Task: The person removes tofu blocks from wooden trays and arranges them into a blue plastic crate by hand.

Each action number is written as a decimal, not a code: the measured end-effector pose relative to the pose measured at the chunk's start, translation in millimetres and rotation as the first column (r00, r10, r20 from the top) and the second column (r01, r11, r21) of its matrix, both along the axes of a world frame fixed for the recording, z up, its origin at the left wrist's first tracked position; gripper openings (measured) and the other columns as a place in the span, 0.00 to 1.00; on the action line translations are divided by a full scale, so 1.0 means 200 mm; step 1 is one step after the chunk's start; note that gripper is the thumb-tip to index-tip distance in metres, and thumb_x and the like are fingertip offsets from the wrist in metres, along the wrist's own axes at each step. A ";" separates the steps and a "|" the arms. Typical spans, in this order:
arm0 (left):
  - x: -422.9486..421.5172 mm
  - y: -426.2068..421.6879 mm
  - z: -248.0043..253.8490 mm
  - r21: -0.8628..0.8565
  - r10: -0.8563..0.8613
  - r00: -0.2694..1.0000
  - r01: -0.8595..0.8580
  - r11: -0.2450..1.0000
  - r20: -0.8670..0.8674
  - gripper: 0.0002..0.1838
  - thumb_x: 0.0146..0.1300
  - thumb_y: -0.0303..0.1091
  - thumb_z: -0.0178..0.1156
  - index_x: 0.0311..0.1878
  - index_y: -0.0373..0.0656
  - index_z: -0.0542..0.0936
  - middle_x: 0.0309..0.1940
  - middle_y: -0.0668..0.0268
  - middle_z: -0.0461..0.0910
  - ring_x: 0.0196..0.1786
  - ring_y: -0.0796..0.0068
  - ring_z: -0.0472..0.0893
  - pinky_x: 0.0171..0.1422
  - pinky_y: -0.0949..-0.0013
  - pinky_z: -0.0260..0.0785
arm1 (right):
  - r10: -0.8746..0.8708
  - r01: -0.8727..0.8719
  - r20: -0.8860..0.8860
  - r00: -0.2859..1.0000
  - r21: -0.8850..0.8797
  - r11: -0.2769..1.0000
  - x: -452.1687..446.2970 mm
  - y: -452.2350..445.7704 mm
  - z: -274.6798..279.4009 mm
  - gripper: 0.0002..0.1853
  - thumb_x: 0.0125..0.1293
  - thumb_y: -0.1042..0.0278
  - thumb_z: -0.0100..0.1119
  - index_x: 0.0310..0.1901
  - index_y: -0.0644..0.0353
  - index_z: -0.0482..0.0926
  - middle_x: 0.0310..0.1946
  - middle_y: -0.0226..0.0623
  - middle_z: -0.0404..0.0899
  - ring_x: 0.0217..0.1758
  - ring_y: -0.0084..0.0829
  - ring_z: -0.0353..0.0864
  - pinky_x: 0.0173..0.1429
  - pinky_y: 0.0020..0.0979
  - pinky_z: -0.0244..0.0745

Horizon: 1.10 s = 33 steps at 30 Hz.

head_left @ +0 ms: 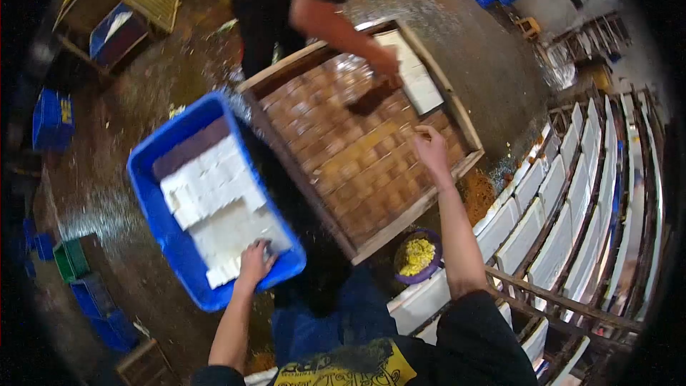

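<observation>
Inside a blue plastic crate (168, 246), white tofu-like blocks (211, 184) lie in rows. My left hand (256, 263) is low in that crate, its fingers closed at the edge of the lower blocks and apparently around one pale block, mostly hidden by the fingers. To the right stands a wooden-framed tray with a woven bottom (357, 179). My right hand (431, 151) hovers over its right part, fingers curled together; whatever they hold, if anything, cannot be made out. A row of white blocks (414, 78) lies along the tray's far right side.
Another person's hand (384, 64) reaches into the tray from the far side. A purple bowl (437, 261) of yellow bits stands near the tray's near corner. White boards (561, 239) stand in wooden racks at right. More blue crates (53, 120) sit on the wet floor.
</observation>
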<state>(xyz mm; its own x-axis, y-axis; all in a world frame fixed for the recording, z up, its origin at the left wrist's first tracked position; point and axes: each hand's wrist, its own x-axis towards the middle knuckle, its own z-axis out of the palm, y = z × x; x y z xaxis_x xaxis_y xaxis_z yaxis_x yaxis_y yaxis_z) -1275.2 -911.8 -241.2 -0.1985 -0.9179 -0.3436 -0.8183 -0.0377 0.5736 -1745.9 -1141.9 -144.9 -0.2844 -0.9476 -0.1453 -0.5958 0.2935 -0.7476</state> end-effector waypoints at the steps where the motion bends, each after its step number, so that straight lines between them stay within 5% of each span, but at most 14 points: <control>1: -0.01 -0.02 0.03 -0.013 -0.028 0.999 0.027 1.000 -0.041 0.23 0.55 0.41 0.66 0.53 0.43 0.76 0.48 0.53 0.78 0.49 0.48 0.77 0.53 0.50 0.70 | -0.060 0.059 -0.067 0.996 -0.013 0.998 -0.21 -0.12 -0.14 0.22 0.61 0.58 0.62 0.51 0.66 0.79 0.44 0.47 0.83 0.50 0.38 0.82 0.54 0.34 0.74; 4: 0.01 -0.03 0.00 0.080 -0.040 0.999 0.043 0.996 -0.033 0.25 0.51 0.38 0.67 0.53 0.41 0.79 0.33 0.55 0.81 0.38 0.53 0.79 0.46 0.55 0.72 | -0.212 0.212 -0.251 0.944 -0.031 0.977 -0.54 -0.40 -0.31 0.20 0.61 0.61 0.60 0.51 0.66 0.80 0.44 0.50 0.82 0.47 0.45 0.82 0.56 0.39 0.74; 7: -0.09 -0.09 0.13 0.190 -0.040 0.996 0.025 0.982 0.076 0.27 0.54 0.37 0.65 0.57 0.36 0.76 0.48 0.46 0.80 0.54 0.45 0.76 0.61 0.53 0.68 | -0.163 0.108 -0.427 0.889 -0.151 0.983 -0.74 -0.62 -0.56 0.24 0.63 0.58 0.56 0.55 0.66 0.77 0.52 0.56 0.77 0.57 0.52 0.75 0.63 0.45 0.68; 8: -0.11 -0.07 0.12 0.189 -0.047 0.994 0.028 0.982 0.094 0.27 0.54 0.37 0.65 0.57 0.36 0.76 0.48 0.46 0.80 0.54 0.45 0.76 0.61 0.53 0.68 | -0.100 0.088 -0.446 0.890 -0.047 0.995 -0.76 -0.68 -0.63 0.27 0.64 0.59 0.55 0.62 0.66 0.70 0.61 0.54 0.69 0.65 0.52 0.66 0.65 0.47 0.65; 11: -0.25 -0.09 0.16 -0.059 0.161 0.973 -0.154 0.986 0.164 0.28 0.61 0.39 0.62 0.61 0.33 0.73 0.59 0.44 0.73 0.64 0.46 0.70 0.70 0.55 0.60 | -0.124 0.177 -0.411 0.903 0.092 0.980 -0.74 -0.75 -0.68 0.28 0.64 0.59 0.54 0.63 0.66 0.68 0.63 0.56 0.64 0.68 0.52 0.60 0.66 0.50 0.62; 13: -0.50 -0.20 0.36 -0.026 0.519 0.847 -0.525 0.851 -0.113 0.27 0.70 0.41 0.53 0.65 0.31 0.68 0.64 0.47 0.69 0.67 0.52 0.67 0.73 0.59 0.54 | -0.170 0.220 -0.414 0.894 0.077 0.972 -0.75 -0.78 -0.70 0.27 0.63 0.57 0.55 0.59 0.66 0.71 0.60 0.55 0.66 0.69 0.51 0.58 0.66 0.50 0.61; 16: -0.70 -0.18 0.35 -0.008 0.636 0.748 -0.648 0.761 -0.190 0.29 0.75 0.42 0.44 0.72 0.32 0.58 0.70 0.49 0.61 0.72 0.55 0.60 0.76 0.62 0.47 | -0.244 0.270 -0.387 0.889 0.015 0.963 -0.79 -0.78 -0.71 0.24 0.60 0.60 0.60 0.54 0.66 0.74 0.54 0.53 0.73 0.63 0.50 0.67 0.62 0.47 0.66; 18: -0.81 -0.19 0.31 -0.009 0.745 0.638 -0.761 0.649 -0.195 0.35 0.74 0.43 0.46 0.75 0.33 0.49 0.74 0.47 0.51 0.75 0.55 0.55 0.77 0.63 0.43 | -0.292 0.285 -0.057 0.955 -0.102 0.953 -0.83 -0.78 -0.70 0.21 0.54 0.63 0.66 0.47 0.66 0.77 0.44 0.51 0.80 0.52 0.49 0.77 0.56 0.43 0.71; 23: -0.90 -0.24 0.33 -0.149 0.756 0.651 -0.756 0.638 -0.067 0.36 0.73 0.43 0.49 0.74 0.32 0.50 0.73 0.46 0.53 0.75 0.54 0.56 0.77 0.61 0.44 | -0.272 0.300 0.168 0.947 -0.171 0.938 -0.80 -0.71 -0.48 0.19 0.50 0.62 0.71 0.41 0.65 0.80 0.36 0.47 0.83 0.42 0.46 0.81 0.52 0.43 0.73; 25: -0.90 -0.25 0.33 -0.150 0.751 0.657 -0.750 0.644 -0.063 0.36 0.73 0.44 0.49 0.74 0.32 0.50 0.73 0.45 0.55 0.74 0.53 0.57 0.77 0.61 0.45 | -0.060 0.054 -0.158 0.986 -0.045 0.998 -0.72 -0.64 -0.43 0.21 0.55 0.56 0.68 0.43 0.64 0.80 0.45 0.48 0.81 0.52 0.45 0.78 0.57 0.47 0.69; 27: -0.89 -0.24 0.31 -0.156 0.747 0.661 -0.747 0.646 -0.073 0.36 0.73 0.44 0.50 0.74 0.32 0.51 0.72 0.45 0.55 0.74 0.53 0.57 0.76 0.61 0.45 | -0.064 0.015 -0.444 0.894 -0.114 0.993 -0.64 -0.62 -0.74 0.26 0.64 0.51 0.57 0.54 0.66 0.73 0.61 0.52 0.69 0.68 0.48 0.61 0.64 0.53 0.58; 29: -0.87 -0.23 0.28 -0.164 0.750 0.656 -0.751 0.639 -0.082 0.36 0.73 0.45 0.50 0.74 0.31 0.51 0.72 0.45 0.56 0.73 0.53 0.58 0.76 0.61 0.46 | -0.059 -0.050 -0.426 0.903 -0.242 0.969 -0.57 -0.59 -0.68 0.27 0.65 0.54 0.57 0.57 0.68 0.71 0.59 0.53 0.71 0.68 0.46 0.63 0.67 0.51 0.56; 30: -0.86 -0.22 0.26 -0.187 0.750 0.659 -0.745 0.640 -0.062 0.36 0.72 0.44 0.51 0.74 0.32 0.51 0.71 0.46 0.57 0.72 0.54 0.59 0.76 0.61 0.47 | 0.038 -0.060 -0.217 0.975 -0.095 0.994 -0.58 -0.59 -0.61 0.27 0.64 0.56 0.58 0.57 0.69 0.71 0.56 0.54 0.74 0.65 0.48 0.69 0.68 0.47 0.60; 33: -0.86 -0.22 0.26 -0.189 0.752 0.653 -0.752 0.631 -0.088 0.37 0.71 0.43 0.53 0.74 0.33 0.51 0.70 0.47 0.59 0.70 0.56 0.61 0.74 0.63 0.50 | 0.062 -0.054 0.052 0.997 -0.134 0.990 -0.57 -0.60 -0.54 0.27 0.61 0.56 0.62 0.55 0.70 0.73 0.54 0.54 0.76 0.59 0.50 0.74 0.65 0.43 0.67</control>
<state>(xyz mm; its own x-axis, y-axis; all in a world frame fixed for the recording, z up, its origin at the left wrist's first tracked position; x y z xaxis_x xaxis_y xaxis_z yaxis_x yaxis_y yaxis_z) -1448.2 -956.3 -189.4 0.5906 -0.7938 -0.1450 -0.5561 -0.5306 0.6397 -1860.2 -1262.5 -252.7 -0.2234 -0.9742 -0.0318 -0.5650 0.1560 -0.8102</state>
